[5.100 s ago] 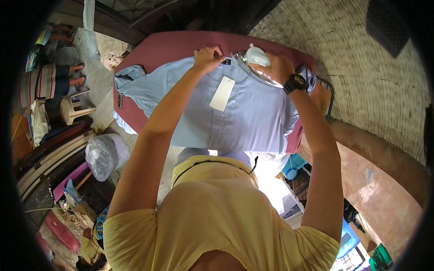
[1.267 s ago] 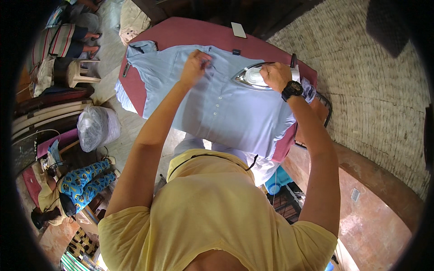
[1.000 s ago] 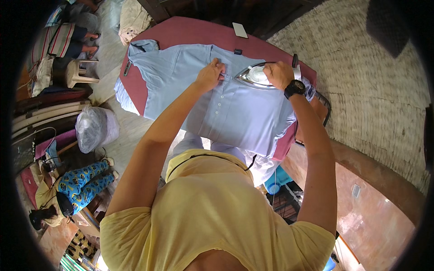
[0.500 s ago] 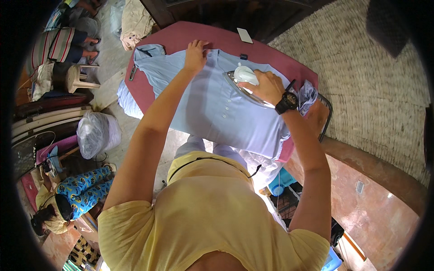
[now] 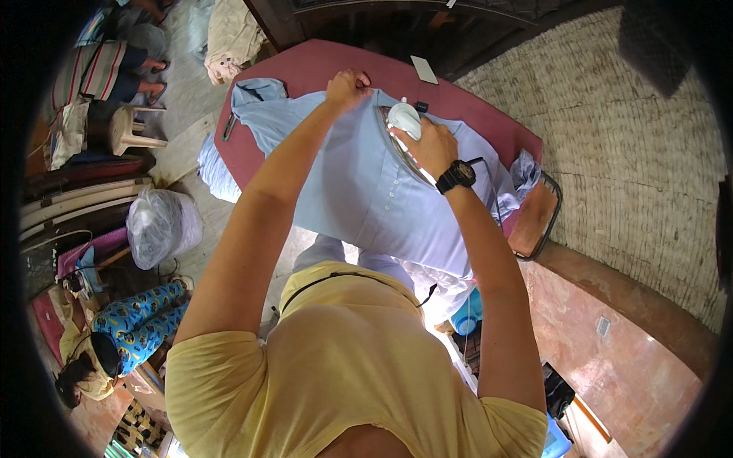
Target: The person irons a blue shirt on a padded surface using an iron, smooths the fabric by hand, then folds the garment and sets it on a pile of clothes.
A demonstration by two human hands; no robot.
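A light blue buttoned shirt [image 5: 343,183] lies spread over a dark red padded ironing board [image 5: 321,57]. My right hand [image 5: 437,146], with a black watch above it, is closed round the handle of a white iron [image 5: 405,118]. The iron rests on the shirt beside the row of buttons, its pointed end toward the far edge. At the shirt's far edge my left hand [image 5: 349,88] is closed, fingers curled on the cloth; the fingertips are partly hidden.
A white card [image 5: 424,69] and a small black item [image 5: 421,107] lie at the board's far side. A black metal frame [image 5: 555,214] stands at its right end. To the left are a plastic stool [image 5: 131,131], a clear plastic bag [image 5: 163,227] and other people.
The iron and my right hand have shifted left and slightly toward the far edge. My left hand has moved a little right, its fingers going from stretched out to curled.
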